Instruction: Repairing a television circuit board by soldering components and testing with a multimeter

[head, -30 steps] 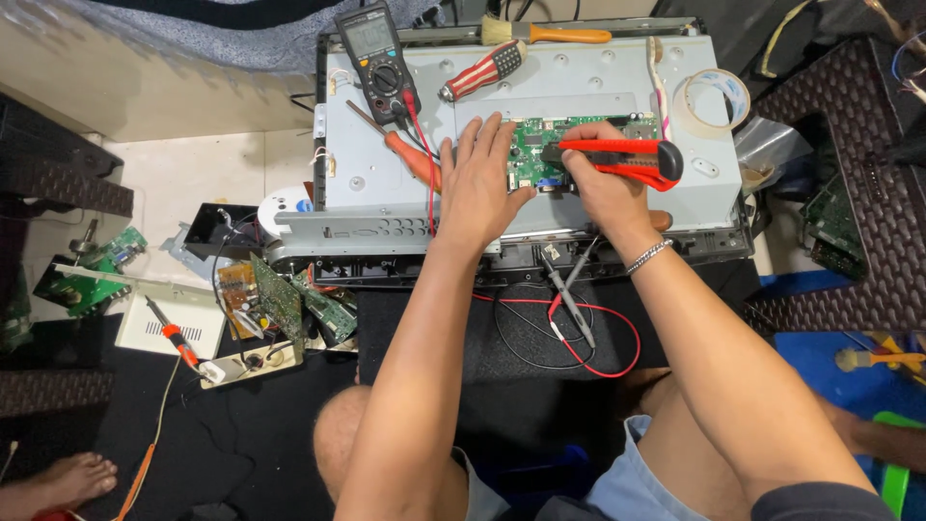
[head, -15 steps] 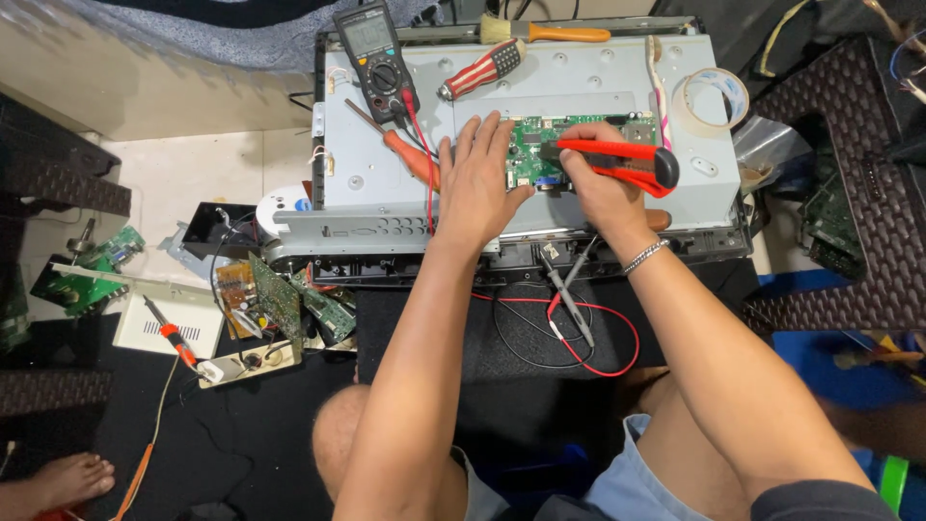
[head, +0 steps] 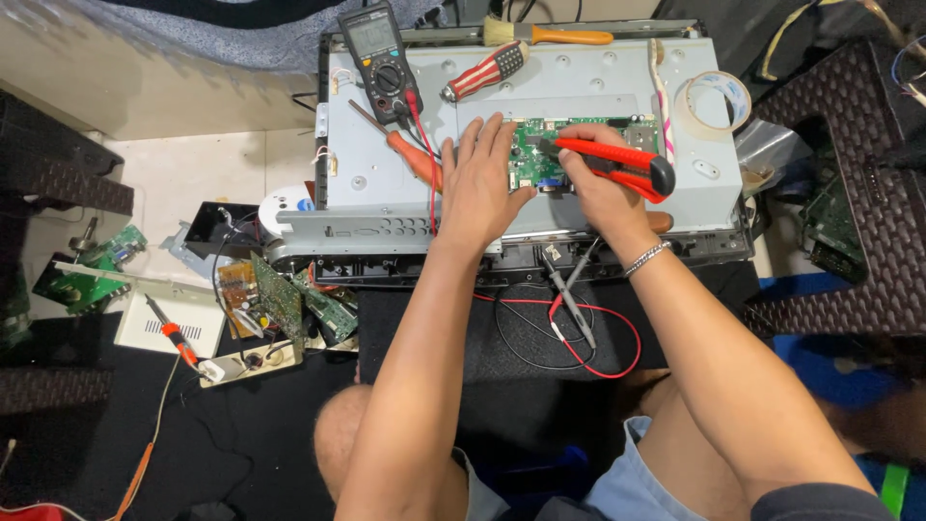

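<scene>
So the big grey metal chassis (head: 598, 183) was lying flat with its back exposed, and the small green circuit board (head: 540, 159) was still seated on it near the centre, so by my read the job was mid-way: panel open, board reached, nothing lifted off yet. Left hand (head: 482, 183) was spread flat and wide, fingers fanned toward 12 o'clock, pressing just at the 9 o'clock edge of the board. Right hand (head: 603, 193) was wrapped around a red utility knife (head: 617, 164), its tip pointing toward 9 o'clock over the board. The multimeter (head: 379, 58) sat at 11 o'clock, its probes (head: 569, 289) lying unused down at 6 o'clock, an orange screwdriver (head: 410, 154) touching the left hand's side, and a tape roll (head: 714, 101) out at 2 o'clock.

Couldn't see the blade tip or what it touched; the fingers hid it. Board parts were too small to make out.
</scene>
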